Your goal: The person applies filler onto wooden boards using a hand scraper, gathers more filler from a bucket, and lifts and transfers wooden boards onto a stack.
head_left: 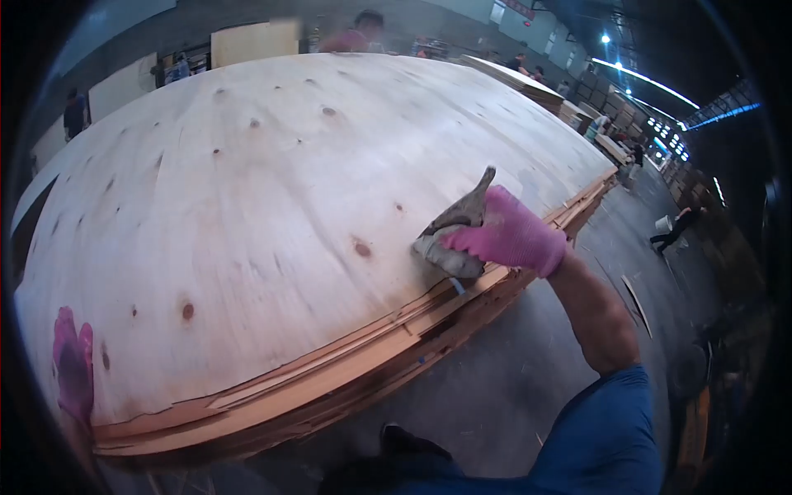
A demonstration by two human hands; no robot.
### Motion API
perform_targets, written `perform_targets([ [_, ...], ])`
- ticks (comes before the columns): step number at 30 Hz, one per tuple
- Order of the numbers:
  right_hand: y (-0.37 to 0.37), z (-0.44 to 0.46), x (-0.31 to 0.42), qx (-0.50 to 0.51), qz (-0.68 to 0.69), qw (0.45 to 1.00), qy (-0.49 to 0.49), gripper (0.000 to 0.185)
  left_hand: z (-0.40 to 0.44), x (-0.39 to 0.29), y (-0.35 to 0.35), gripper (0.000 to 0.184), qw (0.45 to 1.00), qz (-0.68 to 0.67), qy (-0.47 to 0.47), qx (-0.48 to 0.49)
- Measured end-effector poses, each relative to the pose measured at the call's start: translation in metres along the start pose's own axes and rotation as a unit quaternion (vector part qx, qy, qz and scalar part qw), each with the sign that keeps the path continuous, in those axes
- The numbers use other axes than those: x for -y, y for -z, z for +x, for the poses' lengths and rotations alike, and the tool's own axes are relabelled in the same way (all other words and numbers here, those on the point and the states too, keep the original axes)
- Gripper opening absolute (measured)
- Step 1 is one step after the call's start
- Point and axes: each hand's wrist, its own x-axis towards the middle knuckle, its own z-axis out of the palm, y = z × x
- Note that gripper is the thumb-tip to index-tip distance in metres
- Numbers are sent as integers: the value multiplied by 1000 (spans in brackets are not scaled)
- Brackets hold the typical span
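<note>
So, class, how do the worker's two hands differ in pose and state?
The right hand is curled around a scraper-like tool, while the left hand has its fingers extended and shows nothing in its grip. The left hand is at the wooden sheet's lower-left edge; the right hand is further along the near edge. The left glove looks darker across its middle, the right glove brighter. Both gloves are pink.

No lettering, label, brand or number can be read. At the top edge of the frame, right of centre, a red sign stands high up near the pale wall panels; it bears lighter marks that look like a row of characters, but they are too small and blurred to make out. Just below it sits a small red patch, also unreadable.
</note>
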Motion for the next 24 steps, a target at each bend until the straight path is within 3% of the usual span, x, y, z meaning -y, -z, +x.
perform_targets([
  [1, -13, -1, -10, -40, -108, 992, -52, 31, -4, -4, 4, 51, 1000, -4, -17, -1],
  [3, -30, -3, -2, -37, -59, 995, -75, 26, -6, -10, 13, 51, 998, -13, -65, 4],
  [5, -29, 1, 37, 38, 86, 993, -68, 22, -3, -9, 25, 52, 993, -29, -117, 13],
  [8, -18, 15, 35, -113, 229, 967, -6, 25, 19, 34, 18, 52, 971, -132, -197, 31],
  [9, -2, 29, 3, -141, 197, 969, 39, 23, 29, 59, 12, 53, 960, -172, -219, 38],
  [10, 15, 26, -5, -141, -14, 982, 124, 22, 38, 87, 5, 54, 957, -247, -144, 50],
  [11, 31, 23, -12, -178, -218, 937, 206, 21, 46, 127, 3, 53, 969, -203, -131, 49],
  [12, 41, 19, -30, -170, -22, 980, 97, 23, 53, 172, 2, 56, 979, -160, -115, 46],
  [13, 46, 19, -62, -152, 175, 973, -17, 24, 54, 198, 1, 63, 987, -118, -99, 44],
  [14, 50, 17, -81, -125, 365, 913, -132, 26, 52, 209, 1, 63, 990, -106, -82, 41],
  [16, 47, 9, -81, -222, 149, 923, -278, 24, 43, 217, 4, 62, 995, -80, -42, 36],
  [17, 52, 17, -98, -212, 151, 922, -287, 24, 38, 213, 5, 61, 995, -97, -31, 21],
  [20, 35, 33, -72, -183, -82, 943, -265, 22, 45, 222, -1, 61, 996, -65, -57, 21],
  [23, 5, 6, -4, -21, -121, 988, -94, 25, 47, 221, -4, 58, 995, -66, -74, 5],
  [24, -14, 2, 20, -39, -67, 990, -114, 25, 49, 230, -10, 53, 993, -9, -116, -15],
])
